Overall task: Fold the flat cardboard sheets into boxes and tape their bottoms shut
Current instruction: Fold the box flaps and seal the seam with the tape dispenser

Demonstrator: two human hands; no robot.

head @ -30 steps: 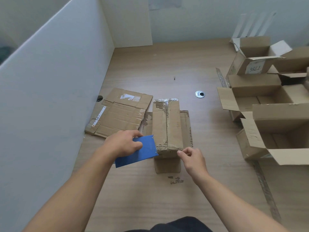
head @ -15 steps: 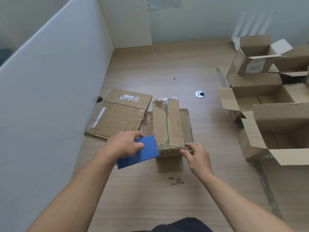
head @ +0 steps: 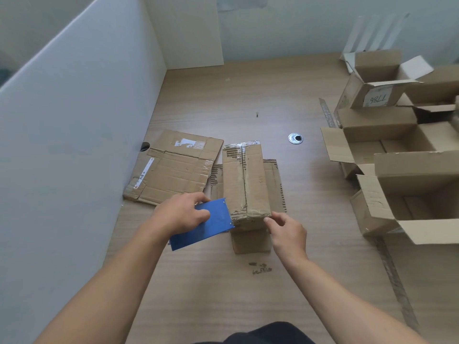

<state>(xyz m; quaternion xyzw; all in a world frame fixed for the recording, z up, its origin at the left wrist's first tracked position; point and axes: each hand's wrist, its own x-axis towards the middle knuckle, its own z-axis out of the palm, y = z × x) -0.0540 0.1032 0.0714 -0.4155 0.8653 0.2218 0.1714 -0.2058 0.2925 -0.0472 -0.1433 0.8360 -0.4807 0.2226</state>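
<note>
**On the desk's middle: two hands at one upturned box**

The left hand [head: 182, 214] grips a flat blue tool [head: 208, 227], thumb on top and fingers curled under its far edge. The tool's rivetted end sits against the near left corner of the box [head: 244, 180]. The right hand [head: 288, 234] has its fingers loosely bent, with thumb and forefinger tips at the box's near right corner. Whether they pinch anything there cannot be told.

The box stands bottom up, its two bottom flaps closed along a middle seam. Its lower flaps are spread flat on the desk [head: 248, 306].

One flat sheet [head: 173, 167] lies just left of the box, its corner touching the partition [head: 74, 120].

At least four open boxes crowd the right side. The near one [head: 409, 192] and middle one [head: 387, 135] gape upward. A far one [head: 372, 88] carries a white label, and another [head: 442, 88] is cut by the frame.

Two tape strips lie on the desk, one [head: 395, 281] near and one [head: 326, 112] farther off.

The desk is pale wood with a metal-ringed hole [head: 295, 138]. White partitions close it in at the left and the back.
</note>
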